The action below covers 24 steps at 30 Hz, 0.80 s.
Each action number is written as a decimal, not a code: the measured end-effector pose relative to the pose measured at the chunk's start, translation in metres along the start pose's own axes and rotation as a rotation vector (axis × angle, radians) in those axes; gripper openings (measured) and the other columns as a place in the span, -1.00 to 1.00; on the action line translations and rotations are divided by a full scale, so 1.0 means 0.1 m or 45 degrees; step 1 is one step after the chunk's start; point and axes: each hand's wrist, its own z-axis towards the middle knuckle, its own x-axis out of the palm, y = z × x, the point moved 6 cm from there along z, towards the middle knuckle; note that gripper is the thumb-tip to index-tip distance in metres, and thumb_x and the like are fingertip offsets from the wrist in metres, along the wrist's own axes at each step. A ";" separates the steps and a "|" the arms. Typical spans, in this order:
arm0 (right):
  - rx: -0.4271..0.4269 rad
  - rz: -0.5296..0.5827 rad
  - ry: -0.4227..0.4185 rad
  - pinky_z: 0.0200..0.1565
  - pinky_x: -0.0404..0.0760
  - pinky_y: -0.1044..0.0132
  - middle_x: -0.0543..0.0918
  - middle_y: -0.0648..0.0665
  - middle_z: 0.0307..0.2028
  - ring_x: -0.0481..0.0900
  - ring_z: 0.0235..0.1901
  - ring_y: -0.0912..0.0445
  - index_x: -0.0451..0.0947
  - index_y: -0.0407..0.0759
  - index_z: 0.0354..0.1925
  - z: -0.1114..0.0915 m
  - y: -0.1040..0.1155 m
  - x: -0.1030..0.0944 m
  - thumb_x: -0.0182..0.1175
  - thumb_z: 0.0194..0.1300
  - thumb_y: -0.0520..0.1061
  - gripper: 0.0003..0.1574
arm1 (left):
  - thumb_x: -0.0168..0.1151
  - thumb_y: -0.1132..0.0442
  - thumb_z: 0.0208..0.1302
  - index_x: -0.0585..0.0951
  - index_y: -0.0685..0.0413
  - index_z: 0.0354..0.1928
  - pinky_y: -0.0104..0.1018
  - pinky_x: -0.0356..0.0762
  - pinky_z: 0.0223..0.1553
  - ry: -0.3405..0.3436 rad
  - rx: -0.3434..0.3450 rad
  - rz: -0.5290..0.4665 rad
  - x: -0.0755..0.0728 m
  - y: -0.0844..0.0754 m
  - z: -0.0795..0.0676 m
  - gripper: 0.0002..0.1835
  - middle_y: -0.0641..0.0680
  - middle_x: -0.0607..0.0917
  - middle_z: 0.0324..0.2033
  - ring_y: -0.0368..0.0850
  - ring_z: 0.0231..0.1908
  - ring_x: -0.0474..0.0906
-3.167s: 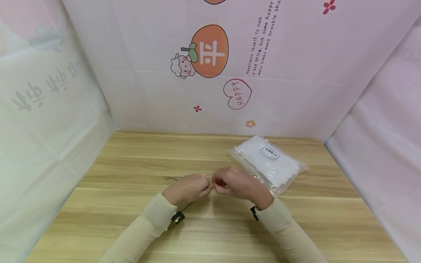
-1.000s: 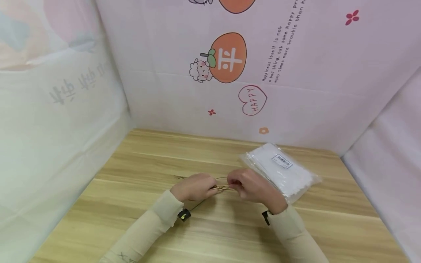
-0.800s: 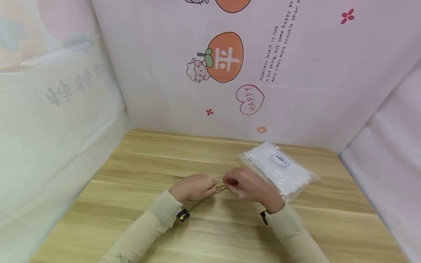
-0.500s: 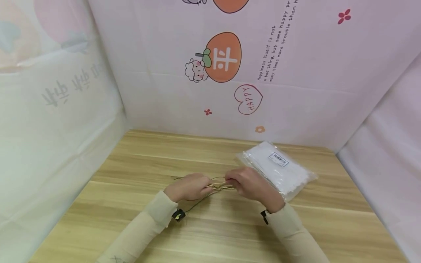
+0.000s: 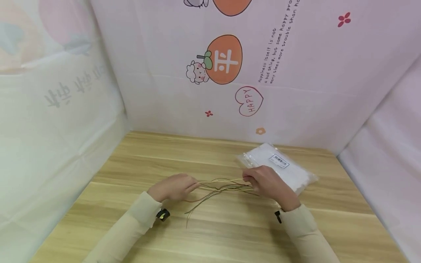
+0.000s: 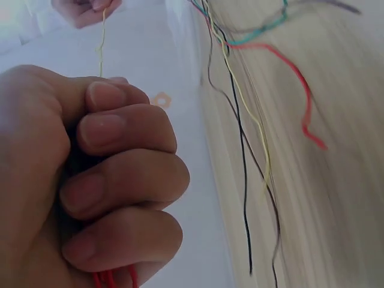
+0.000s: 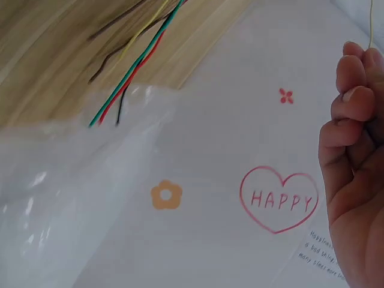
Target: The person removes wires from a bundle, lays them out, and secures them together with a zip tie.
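A thin yellow string (image 5: 218, 181) runs nearly straight between my two hands above the table. My left hand (image 5: 174, 187) grips one end with its fingers curled into a fist. Below that fist, red strands (image 6: 114, 279) stick out in the left wrist view. At the other end my right hand (image 5: 268, 182) pinches the string between thumb and fingertips. Under and between the hands lies a loose bundle of several coloured strings, among them a red string (image 6: 303, 84), a green string (image 7: 133, 69), a black string (image 6: 245, 186) and another yellow string (image 6: 255, 117).
A clear plastic bag (image 5: 297, 175) with a white packet and a barcode label lies behind my right hand, partly covered by it. The wood-grain table (image 5: 210, 233) is walled by printed white cloth (image 5: 171, 102) at the back and both sides.
Both hands have moved apart, left hand leftward and right hand rightward. The strings that were bunched between them are now spread out, with one yellow string stretched from hand to hand.
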 end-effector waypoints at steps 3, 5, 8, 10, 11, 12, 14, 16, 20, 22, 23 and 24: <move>0.027 0.017 -0.001 -0.41 0.41 0.43 0.44 0.18 -0.60 0.25 -0.56 0.40 0.49 0.05 -0.48 -0.03 -0.04 -0.03 0.40 0.28 -0.37 -0.60 | -0.17 0.09 0.74 0.53 0.06 -0.41 -0.26 0.43 -0.24 0.012 -0.017 -0.032 0.00 0.04 -0.04 -0.52 -0.17 0.26 -0.58 -0.30 -0.50 0.27; 0.039 0.030 0.015 -0.40 0.41 0.43 0.42 0.20 -0.60 0.25 -0.55 0.40 0.50 0.06 -0.47 -0.04 -0.06 -0.04 0.41 0.30 -0.34 -0.61 | -0.17 0.08 0.74 0.56 0.06 -0.38 -0.26 0.45 -0.23 0.009 -0.018 -0.049 -0.01 0.05 -0.06 -0.53 -0.17 0.27 -0.57 -0.30 -0.49 0.28; 0.060 0.066 0.044 -0.39 0.43 0.44 0.43 0.22 -0.59 0.28 -0.55 0.41 0.54 0.06 -0.45 -0.04 -0.06 -0.04 0.43 0.31 -0.30 -0.66 | -0.15 0.07 0.74 0.57 0.03 -0.37 -0.25 0.45 -0.23 0.006 -0.027 -0.058 -0.02 0.06 -0.07 -0.55 -0.17 0.26 -0.57 -0.30 -0.50 0.28; 0.080 0.096 0.066 -0.39 0.45 0.44 0.47 0.23 -0.57 0.30 -0.55 0.43 0.57 0.06 -0.43 -0.04 -0.06 -0.04 0.44 0.32 -0.28 -0.69 | -0.14 0.07 0.73 0.59 0.05 -0.37 -0.25 0.45 -0.23 0.005 -0.031 -0.054 -0.03 0.05 -0.06 -0.54 -0.17 0.26 -0.58 -0.30 -0.50 0.29; 0.091 0.110 0.081 -0.40 0.45 0.45 0.49 0.23 -0.56 0.32 -0.54 0.43 0.59 0.06 -0.42 -0.04 -0.06 -0.04 0.44 0.31 -0.28 -0.71 | -0.14 0.08 0.73 0.59 0.03 -0.38 -0.26 0.45 -0.23 0.005 -0.029 -0.049 -0.03 0.05 -0.05 -0.54 -0.18 0.28 -0.57 -0.31 -0.49 0.30; 0.102 0.123 0.098 -0.40 0.47 0.45 0.52 0.23 -0.55 0.34 -0.53 0.43 0.62 0.05 -0.40 -0.04 -0.06 -0.03 0.45 0.31 -0.27 -0.73 | -0.14 0.08 0.73 0.57 0.04 -0.40 -0.27 0.45 -0.24 0.011 -0.023 -0.049 -0.02 0.04 -0.04 -0.53 -0.18 0.28 -0.58 -0.32 -0.50 0.29; 0.117 0.133 0.130 -0.39 0.49 0.45 0.59 0.21 -0.52 0.37 -0.51 0.43 0.65 0.05 -0.38 -0.03 -0.05 -0.03 0.45 0.32 -0.25 -0.77 | -0.13 0.10 0.73 0.59 0.10 -0.39 -0.29 0.45 -0.27 0.021 -0.013 -0.064 -0.01 0.02 -0.02 -0.52 -0.18 0.30 -0.59 -0.32 -0.51 0.28; 0.124 0.126 0.155 -0.37 0.51 0.43 0.65 0.19 -0.48 0.41 -0.49 0.42 0.69 0.02 -0.37 -0.02 -0.04 -0.03 0.46 0.31 -0.23 -0.81 | -0.13 0.12 0.73 0.54 0.11 -0.44 -0.31 0.43 -0.31 0.030 0.006 -0.084 -0.01 0.00 0.00 -0.52 -0.18 0.28 -0.60 -0.32 -0.54 0.24; 0.111 0.052 0.135 -0.36 0.52 0.40 0.69 0.16 -0.48 0.43 -0.49 0.40 0.68 -0.01 -0.42 -0.02 -0.03 -0.04 0.53 0.22 -0.24 -0.79 | -0.12 0.09 0.73 0.52 0.05 -0.45 -0.30 0.42 -0.30 0.012 -0.012 -0.097 -0.03 0.01 0.00 -0.53 -0.18 0.24 -0.61 -0.32 -0.54 0.22; 0.091 0.001 0.112 -0.38 0.49 0.40 0.66 0.17 -0.52 0.40 -0.51 0.38 0.63 -0.01 -0.45 -0.03 -0.02 -0.05 0.54 0.20 -0.26 -0.74 | -0.12 0.06 0.73 0.54 0.05 -0.43 -0.29 0.44 -0.28 0.004 -0.024 -0.106 -0.04 0.04 -0.01 -0.52 -0.18 0.23 -0.60 -0.31 -0.54 0.21; 0.076 -0.016 0.099 -0.39 0.46 0.40 0.63 0.16 -0.53 0.37 -0.52 0.37 0.60 -0.02 -0.46 -0.04 -0.01 -0.05 0.53 0.20 -0.27 -0.71 | -0.12 0.04 0.73 0.57 0.06 -0.40 -0.29 0.44 -0.28 0.001 -0.028 -0.114 -0.04 0.05 -0.02 -0.52 -0.18 0.23 -0.60 -0.31 -0.54 0.20; 0.061 -0.039 0.086 -0.39 0.44 0.41 0.60 0.17 -0.54 0.35 -0.52 0.36 0.56 -0.01 -0.47 -0.05 0.00 -0.05 0.50 0.21 -0.30 -0.68 | -0.12 0.04 0.73 0.57 0.07 -0.40 -0.29 0.44 -0.29 0.000 -0.025 -0.127 -0.04 0.07 -0.03 -0.52 -0.18 0.22 -0.60 -0.30 -0.55 0.18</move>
